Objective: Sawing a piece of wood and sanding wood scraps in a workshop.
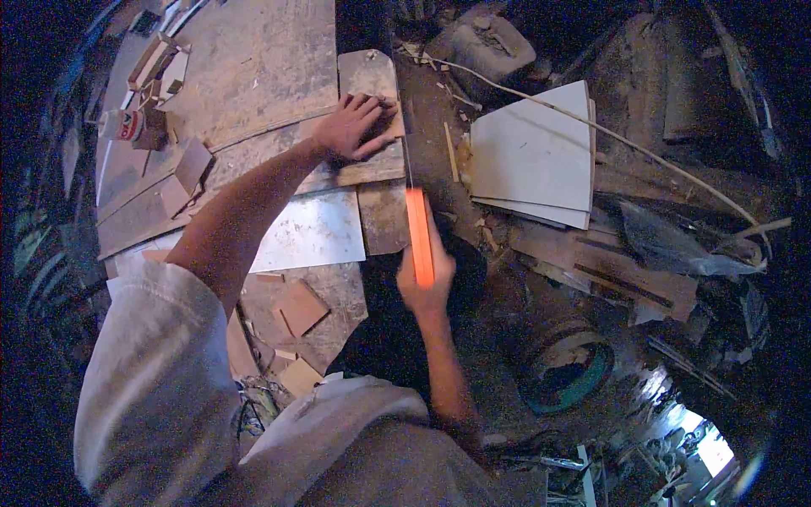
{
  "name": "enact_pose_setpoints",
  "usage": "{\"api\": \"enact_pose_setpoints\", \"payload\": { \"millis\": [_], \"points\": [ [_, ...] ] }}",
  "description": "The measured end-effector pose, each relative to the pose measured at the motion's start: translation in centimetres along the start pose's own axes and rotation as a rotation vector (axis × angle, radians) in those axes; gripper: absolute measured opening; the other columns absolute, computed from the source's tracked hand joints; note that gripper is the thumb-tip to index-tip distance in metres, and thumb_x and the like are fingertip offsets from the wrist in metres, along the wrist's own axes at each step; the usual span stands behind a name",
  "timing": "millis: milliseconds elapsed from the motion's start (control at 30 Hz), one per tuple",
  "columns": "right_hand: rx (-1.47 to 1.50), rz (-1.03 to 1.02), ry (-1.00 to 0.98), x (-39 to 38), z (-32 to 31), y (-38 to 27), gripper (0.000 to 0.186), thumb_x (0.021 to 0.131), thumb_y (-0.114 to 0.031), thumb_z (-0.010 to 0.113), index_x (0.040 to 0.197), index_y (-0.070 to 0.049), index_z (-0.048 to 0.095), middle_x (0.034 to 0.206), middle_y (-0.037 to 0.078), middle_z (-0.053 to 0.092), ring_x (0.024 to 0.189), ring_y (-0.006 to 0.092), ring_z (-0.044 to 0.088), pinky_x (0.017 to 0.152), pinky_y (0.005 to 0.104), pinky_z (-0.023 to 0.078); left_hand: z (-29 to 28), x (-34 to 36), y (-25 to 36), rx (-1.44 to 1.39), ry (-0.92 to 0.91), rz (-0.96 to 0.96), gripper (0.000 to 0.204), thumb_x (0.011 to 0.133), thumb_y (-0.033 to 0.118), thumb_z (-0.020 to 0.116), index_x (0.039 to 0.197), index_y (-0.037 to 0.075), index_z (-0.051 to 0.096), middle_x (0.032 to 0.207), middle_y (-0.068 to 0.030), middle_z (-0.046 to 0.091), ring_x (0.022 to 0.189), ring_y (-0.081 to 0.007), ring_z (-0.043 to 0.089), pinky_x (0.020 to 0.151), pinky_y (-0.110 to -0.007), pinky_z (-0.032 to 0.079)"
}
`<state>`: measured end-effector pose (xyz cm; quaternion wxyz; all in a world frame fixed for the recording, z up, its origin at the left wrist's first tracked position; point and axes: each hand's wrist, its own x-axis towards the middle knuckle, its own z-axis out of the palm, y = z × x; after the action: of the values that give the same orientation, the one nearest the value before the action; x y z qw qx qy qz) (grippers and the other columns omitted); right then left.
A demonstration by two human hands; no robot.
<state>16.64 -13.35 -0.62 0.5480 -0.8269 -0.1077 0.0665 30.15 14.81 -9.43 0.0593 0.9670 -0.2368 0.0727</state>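
Pale shirt cloth fills the foreground; left hand lies spread on a board; right hand wraps an orange saw handle, thin blade beside the board.

A head-worn fisheye looks down from above the wooden worktop.

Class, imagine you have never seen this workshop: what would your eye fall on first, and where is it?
The bright orange handle near the middle stands out most, gripped by the right hand. Just above and to its left, the left hand lies spread on the worn wooden boards. Then the pale panels catch the eye, lying against the dark clutter right of centre.
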Motion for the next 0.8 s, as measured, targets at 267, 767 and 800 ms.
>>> {"api": "enact_pose_setpoints", "payload": {
  "millis": [267, 767, 800],
  "points": [
    [-0.102, -0.031, -0.001, -5.8, -4.7, -5.1, 0.051, 0.089, -0.003, 0.052, 0.140, 0.001, 0.048, 0.130, 0.023, 0.061, 0.103, 0.0292, 0.069, 0.083, 0.0367, 0.055, -1.0, -0.4, 1.2, -0.029, 0.023, -0.002, 0.056, 0.091, 0.044, 0.057, 0.129, 0.003, 0.052, 0.129, -0.0176, 0.052, 0.117, -0.0344, 0.047, 0.099, -0.049, 0.036],
    [-0.022, 0.200, -0.051, -5.0, -4.8, -5.2, 0.053, 0.089, -0.003, 0.053, 0.141, -0.002, 0.048, 0.116, 0.023, 0.067, 0.094, 0.0330, 0.071, 0.081, 0.0359, 0.056, 0.2, -0.8, 0.6, -0.018, 0.011, -0.011, 0.056, 0.091, 0.045, 0.056, 0.128, 0.003, 0.053, 0.129, -0.0168, 0.051, 0.116, -0.0351, 0.047, 0.100, -0.049, 0.035],
    [-0.040, 0.182, -0.044, -5.0, -5.0, -5.3, 0.051, 0.089, -0.003, 0.053, 0.140, -0.001, 0.049, 0.117, 0.023, 0.067, 0.097, 0.0324, 0.070, 0.083, 0.0359, 0.055, 0.1, -0.8, 0.6, -0.035, 0.008, 0.002, 0.056, 0.091, 0.045, 0.057, 0.127, 0.003, 0.053, 0.129, -0.0167, 0.051, 0.117, -0.0350, 0.046, 0.100, -0.049, 0.035]
  ]
}}
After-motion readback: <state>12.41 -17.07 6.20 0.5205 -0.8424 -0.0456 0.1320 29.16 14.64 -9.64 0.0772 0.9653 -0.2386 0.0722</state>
